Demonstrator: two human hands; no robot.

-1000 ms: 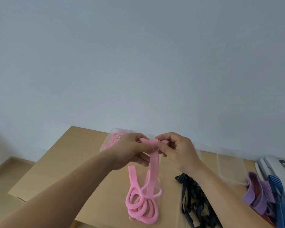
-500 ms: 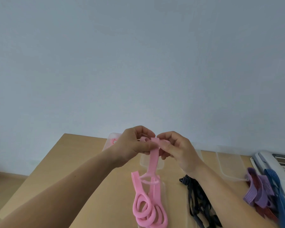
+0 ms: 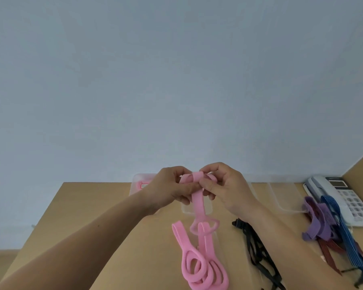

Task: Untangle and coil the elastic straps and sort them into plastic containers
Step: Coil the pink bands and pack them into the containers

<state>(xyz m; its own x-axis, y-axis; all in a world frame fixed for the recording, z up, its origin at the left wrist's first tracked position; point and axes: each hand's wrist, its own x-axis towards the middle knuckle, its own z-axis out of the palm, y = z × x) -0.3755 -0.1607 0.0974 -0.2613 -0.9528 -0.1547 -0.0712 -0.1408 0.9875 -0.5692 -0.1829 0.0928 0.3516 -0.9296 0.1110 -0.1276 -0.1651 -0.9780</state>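
— Where was the pink strap (image 3: 198, 203), and which way did it run?

— Its top end was up in the air above the table (image 3: 88, 210), folded into a small loop. From there it hung down toward the person, its long axis running far to near. The lower part lay on the tabletop in loose, overlapping loops near the bottom of the view.

— And the hands?

— Both had hold of it. The left hand (image 3: 166, 192) pinched the folded end between thumb and curled fingers. The right hand (image 3: 228, 188) pinched the same fold from the other side, fingertips almost meeting the left's.

— What lay around it?

— A tangle of black straps (image 3: 258, 250) lay just right of the pink loops, partly under the right forearm. Farther right was a heap with a purple strap (image 3: 317, 223), a blue strap (image 3: 343, 235) and a dark red strap (image 3: 328, 251). It touched a white telephone (image 3: 343, 195). Three clear containers stood along the far side: the left container (image 3: 135, 182) held something pink behind the left hand, the middle container (image 3: 185, 210) sat under the hanging strap, and the right container (image 3: 285, 197) was near the purple strap.

— Edges and room?

— The table's far edge met the pale wall (image 3: 176, 80). Its left edge slanted toward the person, with bare wood between it and the pink loops. The right side was crowded.
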